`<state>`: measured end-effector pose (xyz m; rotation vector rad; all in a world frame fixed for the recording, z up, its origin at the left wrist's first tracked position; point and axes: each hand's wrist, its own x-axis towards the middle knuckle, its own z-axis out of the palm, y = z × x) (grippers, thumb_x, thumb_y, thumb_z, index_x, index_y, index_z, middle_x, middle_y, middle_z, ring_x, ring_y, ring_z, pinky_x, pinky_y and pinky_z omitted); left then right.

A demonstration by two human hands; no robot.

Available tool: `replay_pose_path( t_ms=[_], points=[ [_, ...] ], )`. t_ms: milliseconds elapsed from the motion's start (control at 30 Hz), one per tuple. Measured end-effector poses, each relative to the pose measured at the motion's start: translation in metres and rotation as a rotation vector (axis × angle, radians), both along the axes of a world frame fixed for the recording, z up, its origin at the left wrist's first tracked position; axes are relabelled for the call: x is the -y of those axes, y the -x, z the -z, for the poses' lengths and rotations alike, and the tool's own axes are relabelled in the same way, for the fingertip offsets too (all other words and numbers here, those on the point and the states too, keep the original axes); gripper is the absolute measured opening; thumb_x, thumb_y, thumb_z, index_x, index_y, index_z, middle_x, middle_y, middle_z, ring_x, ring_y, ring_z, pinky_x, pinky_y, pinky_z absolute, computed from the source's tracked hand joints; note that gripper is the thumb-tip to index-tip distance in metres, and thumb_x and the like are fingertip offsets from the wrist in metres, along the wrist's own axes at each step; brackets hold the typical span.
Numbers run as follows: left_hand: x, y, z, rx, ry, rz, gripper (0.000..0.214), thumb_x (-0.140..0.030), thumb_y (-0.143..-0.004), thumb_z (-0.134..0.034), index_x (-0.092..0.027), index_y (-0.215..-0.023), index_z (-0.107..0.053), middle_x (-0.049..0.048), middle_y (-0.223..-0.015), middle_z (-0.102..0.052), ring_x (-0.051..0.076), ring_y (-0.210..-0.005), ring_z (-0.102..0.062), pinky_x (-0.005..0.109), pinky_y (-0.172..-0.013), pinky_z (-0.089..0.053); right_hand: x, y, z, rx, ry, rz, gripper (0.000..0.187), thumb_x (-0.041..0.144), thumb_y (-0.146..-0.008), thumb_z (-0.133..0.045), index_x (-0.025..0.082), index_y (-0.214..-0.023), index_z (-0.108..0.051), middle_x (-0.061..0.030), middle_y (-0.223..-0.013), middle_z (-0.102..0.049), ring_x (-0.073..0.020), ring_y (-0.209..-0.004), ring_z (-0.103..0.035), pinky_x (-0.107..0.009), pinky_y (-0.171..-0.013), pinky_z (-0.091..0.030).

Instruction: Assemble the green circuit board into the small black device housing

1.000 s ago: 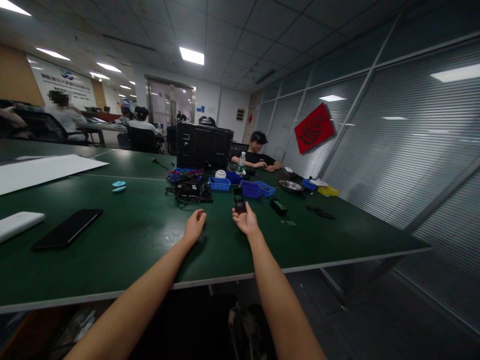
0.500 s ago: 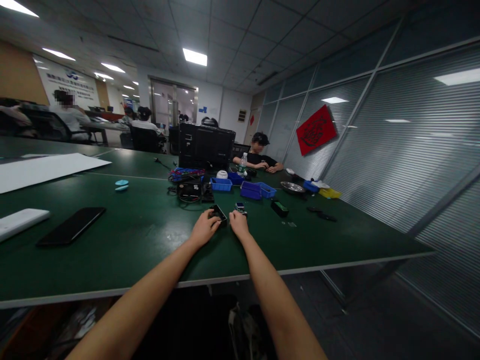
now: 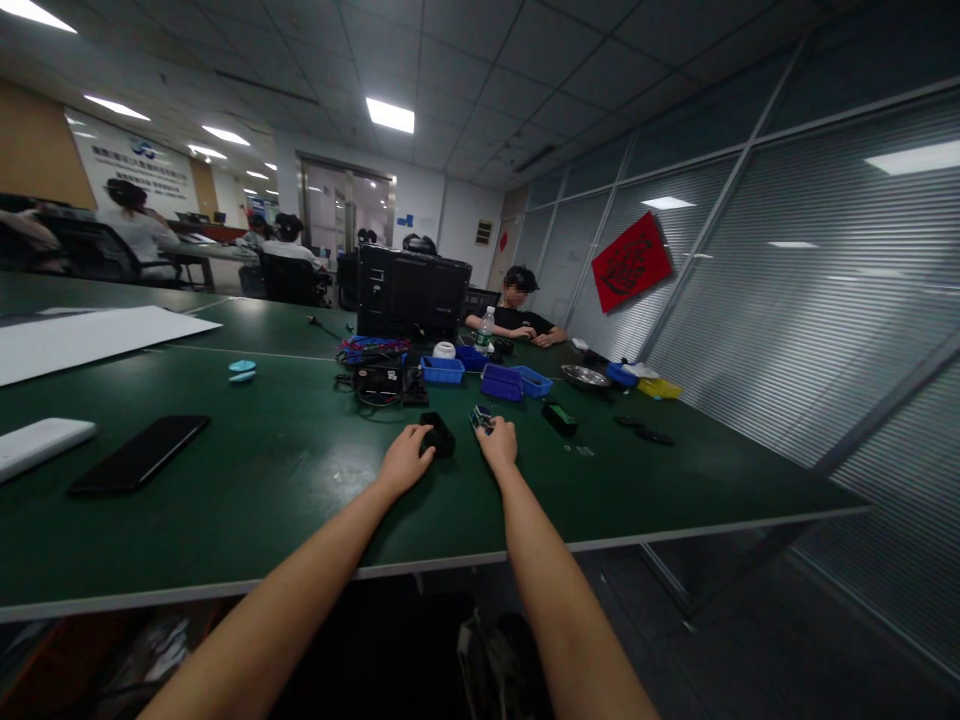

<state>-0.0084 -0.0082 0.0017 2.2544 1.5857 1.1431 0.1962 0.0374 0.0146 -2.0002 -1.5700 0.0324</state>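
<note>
My left hand is closed on the left side of a small black box at the table's middle. Its fingertips press against the box, which looks dark and hollow. Just to the right, my right hand pinches a small electronic module with a pale, shiny top. Fingers cover the module's near part. A short gap separates the module from the box. Beyond my right hand lies a black case with a green circuit board.
Behind my hands are a black power adapter with cables, a blue tray, a purple-blue tray and a monitor. A metal dish stands right. A dark tablet lies left. A person sits across the table.
My right hand has shifted right, its fingers now over the module's near end. The black box has turned in my left hand, so its dark hollow side shows more.
</note>
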Motion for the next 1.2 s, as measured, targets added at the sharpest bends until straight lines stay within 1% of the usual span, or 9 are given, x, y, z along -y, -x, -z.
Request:
replay_pose_path(
  t_ms=[100, 233, 333, 467, 600, 733, 933, 1100, 1200],
  points=[
    [0.0, 0.0, -0.001, -0.002, 0.011, -0.006, 0.043, -0.027, -0.077, -0.049, -0.019, -0.119, -0.048, 0.0088, -0.115, -0.051, 0.021, -0.105, -0.05, 0.033, -0.091, -0.039, 0.001, -0.008, -0.006, -0.066, 0.048, 0.057, 0.041, 0.045, -0.079, -0.042, 0.015, -0.101, -0.059, -0.0144, -0.097, -0.054, -0.0258, -0.093, -0.05, -0.033, -0.074, -0.038],
    [0.0, 0.0, -0.001, 0.013, 0.033, -0.022, 0.042, -0.025, -0.077, -0.048, -0.018, -0.118, -0.049, 0.008, -0.114, -0.054, 0.02, -0.104, -0.051, 0.032, -0.091, -0.039, 0.007, -0.015, -0.013, -0.07, -0.003, 0.132, 0.051, 0.049, -0.081, -0.036, 0.013, -0.113, -0.053, -0.0188, -0.109, -0.05, -0.0291, -0.104, -0.044, -0.037, -0.081, -0.035],
    [-0.002, 0.0, 0.0, 0.013, 0.048, -0.021, 0.041, -0.024, -0.077, -0.048, -0.018, -0.117, -0.049, 0.0076, -0.113, -0.055, 0.019, -0.103, -0.053, 0.031, -0.091, -0.04, 0.008, -0.015, -0.012, -0.033, 0.011, 0.133, 0.053, 0.05, -0.077, -0.045, 0.014, -0.115, -0.051, -0.0174, -0.111, -0.049, -0.0289, -0.106, -0.043, -0.037, -0.084, -0.034],
    [-0.003, 0.0, 0.002, 0.011, 0.032, -0.018, 0.041, -0.024, -0.076, -0.049, -0.017, -0.117, -0.049, 0.0077, -0.112, -0.056, 0.019, -0.101, -0.054, 0.031, -0.09, -0.041, 0.004, -0.014, -0.009, -0.014, 0.036, 0.104, 0.047, 0.04, -0.074, -0.054, 0.014, -0.113, -0.052, -0.0168, -0.11, -0.052, -0.0268, -0.103, -0.047, -0.033, -0.082, -0.036],
    [-0.004, 0.002, 0.004, 0.002, 0.025, -0.015, 0.041, -0.024, -0.076, -0.049, -0.017, -0.116, -0.05, 0.0079, -0.112, -0.056, 0.019, -0.101, -0.054, 0.031, -0.09, -0.041, -0.001, -0.019, -0.008, -0.128, 0.062, 0.075, 0.039, 0.039, -0.081, -0.04, 0.013, -0.1, -0.06, -0.0151, -0.096, -0.061, -0.0239, -0.09, -0.056, -0.03, -0.075, -0.039],
    [-0.004, 0.002, 0.004, 0.001, 0.023, -0.017, 0.04, -0.024, -0.076, -0.048, -0.017, -0.116, -0.05, 0.0079, -0.111, -0.056, 0.019, -0.1, -0.054, 0.031, -0.089, -0.041, 0.0, -0.025, -0.009, -0.144, 0.054, 0.112, 0.047, 0.042, -0.084, -0.029, 0.012, -0.093, -0.064, -0.0174, -0.095, -0.062, -0.027, -0.094, -0.054, -0.034, -0.076, -0.038],
    [-0.004, 0.002, 0.003, 0.011, 0.024, -0.011, 0.04, -0.024, -0.076, -0.048, -0.016, -0.116, -0.05, 0.0081, -0.111, -0.056, 0.019, -0.101, -0.054, 0.031, -0.089, -0.041, 0.004, -0.022, -0.01, -0.089, 0.042, 0.104, 0.066, 0.058, -0.072, -0.046, 0.009, -0.116, -0.052, -0.023, -0.111, -0.05, -0.0321, -0.105, -0.045, -0.039, -0.081, -0.036],
    [-0.001, 0.001, -0.001, -0.012, 0.027, -0.008, 0.042, -0.024, -0.075, -0.049, -0.016, -0.117, -0.05, 0.0079, -0.112, -0.056, 0.019, -0.102, -0.052, 0.031, -0.091, -0.04, 0.001, -0.022, -0.006, -0.042, 0.02, 0.096, 0.051, 0.046, -0.072, -0.052, 0.011, -0.11, -0.056, -0.0202, -0.106, -0.052, -0.0293, -0.099, -0.049, -0.036, -0.078, -0.038],
    [0.005, 0.0, -0.006, -0.066, 0.009, 0.043, 0.042, -0.024, -0.075, -0.049, -0.018, -0.117, -0.051, 0.0069, -0.111, -0.057, 0.019, -0.101, -0.052, 0.032, -0.091, -0.039, -0.004, -0.026, -0.001, -0.032, -0.004, 0.092, 0.047, 0.043, -0.072, -0.053, 0.009, -0.104, -0.06, -0.0204, -0.099, -0.054, -0.0293, -0.094, -0.051, -0.036, -0.078, -0.038]
  ],
)
